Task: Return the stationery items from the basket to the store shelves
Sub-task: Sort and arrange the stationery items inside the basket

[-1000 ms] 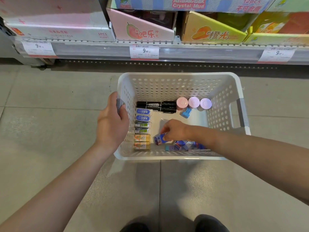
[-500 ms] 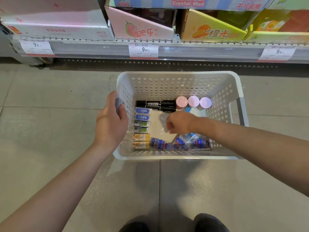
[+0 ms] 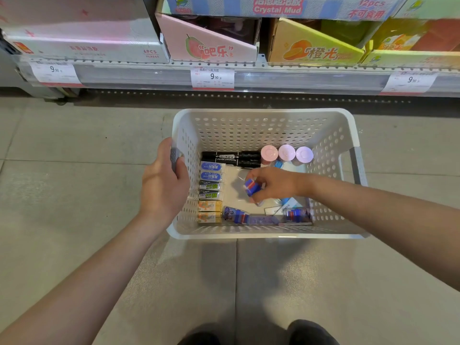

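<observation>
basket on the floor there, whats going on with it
A person is emptying a white basket of stationery in front of store shelves. The left hand grips the basket's left handle, and the right hand holds a small blue packet just above the bottom. Erasers, black markers and three round pastel lids lie inside.

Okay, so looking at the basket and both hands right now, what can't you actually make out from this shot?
Head view only:
- Small blue item: the right hand covers part of it and it is blurred; kind unclear.
- Items under the right hand and forearm: hidden.
- Basket's left handle: wrapped by the left hand.
- Eraser labels: print too small.
- Shelf boxes: cut off by the top edge.
</observation>
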The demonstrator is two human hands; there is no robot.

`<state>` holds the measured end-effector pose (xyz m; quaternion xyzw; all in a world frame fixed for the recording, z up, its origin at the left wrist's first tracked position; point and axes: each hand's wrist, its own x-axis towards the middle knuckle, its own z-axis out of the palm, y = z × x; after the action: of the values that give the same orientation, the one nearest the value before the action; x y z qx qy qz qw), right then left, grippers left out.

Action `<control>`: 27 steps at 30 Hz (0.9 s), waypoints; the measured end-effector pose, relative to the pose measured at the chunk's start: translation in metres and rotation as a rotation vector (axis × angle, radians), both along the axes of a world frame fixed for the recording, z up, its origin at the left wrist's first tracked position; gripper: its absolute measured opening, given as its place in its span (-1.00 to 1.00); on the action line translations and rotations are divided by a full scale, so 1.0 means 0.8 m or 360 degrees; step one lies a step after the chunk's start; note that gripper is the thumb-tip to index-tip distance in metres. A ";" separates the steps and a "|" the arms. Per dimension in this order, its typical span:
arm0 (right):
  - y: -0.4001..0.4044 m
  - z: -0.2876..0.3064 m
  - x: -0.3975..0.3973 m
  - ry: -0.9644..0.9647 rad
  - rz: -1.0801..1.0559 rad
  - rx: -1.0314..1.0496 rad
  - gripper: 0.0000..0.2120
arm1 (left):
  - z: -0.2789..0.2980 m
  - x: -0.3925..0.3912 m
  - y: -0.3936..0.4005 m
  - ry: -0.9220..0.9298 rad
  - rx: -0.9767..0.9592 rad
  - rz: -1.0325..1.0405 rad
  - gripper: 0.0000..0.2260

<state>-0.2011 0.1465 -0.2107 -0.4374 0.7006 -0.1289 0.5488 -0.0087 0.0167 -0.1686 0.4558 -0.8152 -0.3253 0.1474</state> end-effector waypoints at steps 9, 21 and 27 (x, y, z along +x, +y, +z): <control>0.005 0.017 -0.001 -0.1015 -0.0763 0.0249 -0.77 | 0.000 -0.001 0.000 0.0030 0.0041 -0.0005 -0.64; 0.003 0.001 0.005 -0.0607 -0.0822 0.0162 -0.77 | -0.001 0.000 0.000 0.0027 0.0036 -0.0014 -0.65; -0.017 -0.035 0.029 0.0309 -0.0473 0.0203 -0.71 | -0.002 0.001 0.000 0.0039 0.0027 -0.0031 -0.66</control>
<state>-0.1783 0.1331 -0.2384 -0.3038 0.8140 -0.1210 0.4802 -0.0077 0.0167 -0.1704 0.4451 -0.8150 -0.3391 0.1504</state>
